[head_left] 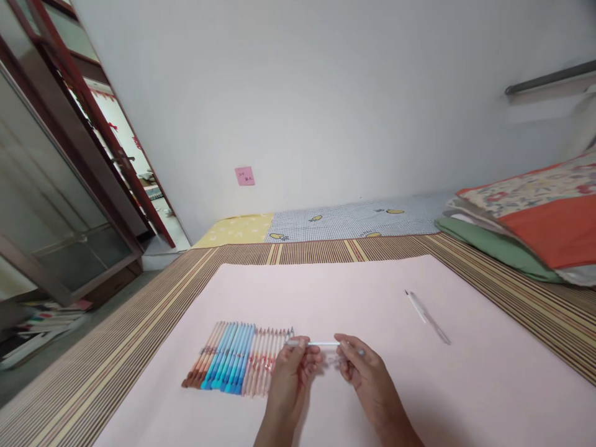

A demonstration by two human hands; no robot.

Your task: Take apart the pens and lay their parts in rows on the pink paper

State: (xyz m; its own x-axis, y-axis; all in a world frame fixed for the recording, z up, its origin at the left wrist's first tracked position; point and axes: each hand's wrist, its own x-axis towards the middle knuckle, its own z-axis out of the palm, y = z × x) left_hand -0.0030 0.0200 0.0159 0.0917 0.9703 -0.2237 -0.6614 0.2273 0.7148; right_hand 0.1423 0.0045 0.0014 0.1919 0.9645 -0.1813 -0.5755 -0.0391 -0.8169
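Observation:
A slim whitish pen [323,343] is held level above the pink sheet. My left hand [294,366] pinches its left end between thumb and fingers, and my right hand [363,366] pinches the right end, where a bluish-grey tip shows. Below the pen, a blurred translucent piece [333,360] appears between the hands; I cannot tell what it is. Left of my left hand lies a neat row of pens in brown, blue [230,357] and clear-red [265,360] groups. Some of the row is hidden behind that hand.
On the right of the pink sheet [316,292] lie a thin white refill [416,307] with a dark tip and a clear pen barrel [435,323]. Striped matting [316,250] surrounds the sheet. Folded bedding [535,230] is piled at the right, before a white wall.

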